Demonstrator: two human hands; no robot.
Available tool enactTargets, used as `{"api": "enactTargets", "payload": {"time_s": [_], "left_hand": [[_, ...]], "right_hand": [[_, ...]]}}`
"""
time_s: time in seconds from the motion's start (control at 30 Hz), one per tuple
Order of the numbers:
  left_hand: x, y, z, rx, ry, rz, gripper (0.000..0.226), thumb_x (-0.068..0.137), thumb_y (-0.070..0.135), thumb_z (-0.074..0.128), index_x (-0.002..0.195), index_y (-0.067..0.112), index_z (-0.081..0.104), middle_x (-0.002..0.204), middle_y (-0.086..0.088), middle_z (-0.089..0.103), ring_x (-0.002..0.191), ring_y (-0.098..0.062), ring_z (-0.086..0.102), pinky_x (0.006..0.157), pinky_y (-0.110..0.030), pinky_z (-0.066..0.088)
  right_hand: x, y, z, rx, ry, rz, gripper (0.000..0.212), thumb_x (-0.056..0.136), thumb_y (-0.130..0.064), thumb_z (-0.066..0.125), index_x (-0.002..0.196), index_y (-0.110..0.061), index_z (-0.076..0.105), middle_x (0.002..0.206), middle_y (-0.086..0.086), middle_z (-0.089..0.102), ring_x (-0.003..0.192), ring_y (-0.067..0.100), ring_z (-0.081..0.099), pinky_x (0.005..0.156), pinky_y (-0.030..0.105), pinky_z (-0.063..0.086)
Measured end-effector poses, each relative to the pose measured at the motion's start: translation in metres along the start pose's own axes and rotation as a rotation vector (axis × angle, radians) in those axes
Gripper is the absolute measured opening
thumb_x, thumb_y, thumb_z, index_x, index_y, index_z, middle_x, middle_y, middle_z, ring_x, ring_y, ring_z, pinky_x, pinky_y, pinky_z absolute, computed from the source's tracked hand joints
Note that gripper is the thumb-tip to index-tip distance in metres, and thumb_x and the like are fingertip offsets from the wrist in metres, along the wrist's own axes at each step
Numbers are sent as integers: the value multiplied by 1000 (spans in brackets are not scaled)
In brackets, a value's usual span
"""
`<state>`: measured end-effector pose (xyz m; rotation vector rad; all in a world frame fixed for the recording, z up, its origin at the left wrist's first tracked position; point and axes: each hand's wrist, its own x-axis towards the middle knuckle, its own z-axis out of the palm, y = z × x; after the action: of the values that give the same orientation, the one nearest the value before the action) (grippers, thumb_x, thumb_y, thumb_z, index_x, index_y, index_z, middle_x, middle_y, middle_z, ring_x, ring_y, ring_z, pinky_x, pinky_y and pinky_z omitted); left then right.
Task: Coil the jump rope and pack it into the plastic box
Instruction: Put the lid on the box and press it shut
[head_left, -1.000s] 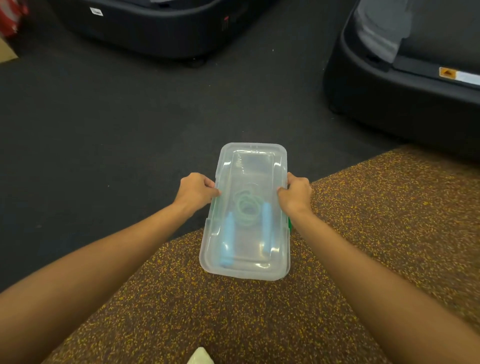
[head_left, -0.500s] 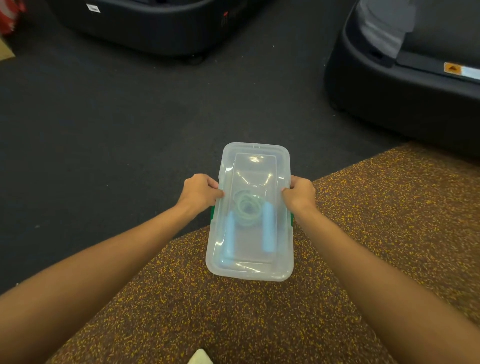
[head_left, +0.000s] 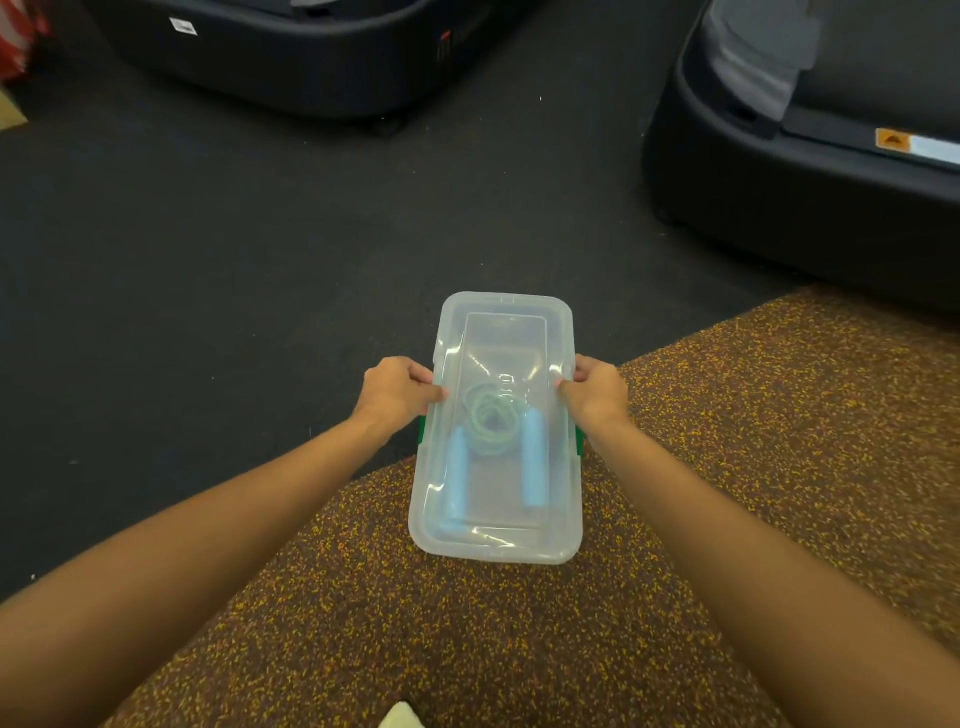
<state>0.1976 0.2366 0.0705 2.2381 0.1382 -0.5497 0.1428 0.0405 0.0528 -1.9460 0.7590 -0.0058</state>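
A clear plastic box (head_left: 496, 545) with its lid on lies lengthwise in front of me, half on the speckled mat and half on the dark floor. Through the lid I see the coiled green jump rope (head_left: 491, 418) and its two blue handles (head_left: 532, 460) side by side. My left hand (head_left: 397, 392) grips the box's left long edge and my right hand (head_left: 597, 389) grips the right long edge, thumbs pressed on the lid. A green latch (head_left: 423, 431) shows just below each hand.
Two black treadmill bases stand on the dark floor, one at the back left (head_left: 311, 57) and one at the right (head_left: 805, 171). The brown speckled mat (head_left: 519, 649) covers the near floor. A pale object (head_left: 400, 717) pokes in at the bottom edge.
The box has straightened and shifted slightly right. Both hands have stayed on its long sides, with the thumbs now over the lid edge.
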Motion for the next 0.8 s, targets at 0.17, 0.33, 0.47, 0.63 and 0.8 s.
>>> {"api": "enactTargets", "payload": {"time_s": [0.17, 0.33, 0.47, 0.63, 0.8], "left_hand": [[-2, -11, -1, -351, -19, -159, 40, 92, 35, 55, 117, 3, 59, 119, -11, 62, 106, -23, 60, 90, -33, 49], [-9, -16, -2, -528, -241, -385, 63, 96, 52, 31, 136, 4, 41, 134, -14, 51, 120, -29, 50, 100, -42, 40], [-15, -10, -5, -581, -252, -380, 60, 98, 49, 28, 131, 2, 44, 112, -9, 56, 100, -23, 54, 86, -38, 44], [-19, -14, -13, -546, -122, -250, 31, 95, 22, 52, 121, 6, 56, 108, -9, 64, 88, -17, 62, 73, -31, 51], [-34, -13, 4, -313, 8, -9, 55, 84, 12, 67, 134, 7, 45, 123, -6, 57, 105, -16, 55, 91, -30, 46]], "right_hand": [[-9, 9, -10, 324, -15, 208, 49, 95, -33, 41, 137, -10, 38, 141, 9, 45, 128, 27, 43, 108, 40, 36], [-14, 22, -22, 500, -126, 448, 62, 94, -52, 25, 143, -14, 26, 145, 16, 38, 132, 35, 38, 110, 48, 33], [-21, 19, -28, 577, -197, 420, 58, 96, -47, 24, 139, -9, 33, 142, 17, 42, 130, 33, 41, 106, 45, 34], [-31, 25, -27, 470, -66, 243, 43, 92, -14, 49, 134, -9, 42, 129, 7, 55, 117, 22, 53, 104, 41, 42], [-49, 20, -11, 365, -27, 32, 56, 86, -4, 56, 138, -10, 37, 135, 6, 47, 120, 16, 47, 105, 38, 41]]}}
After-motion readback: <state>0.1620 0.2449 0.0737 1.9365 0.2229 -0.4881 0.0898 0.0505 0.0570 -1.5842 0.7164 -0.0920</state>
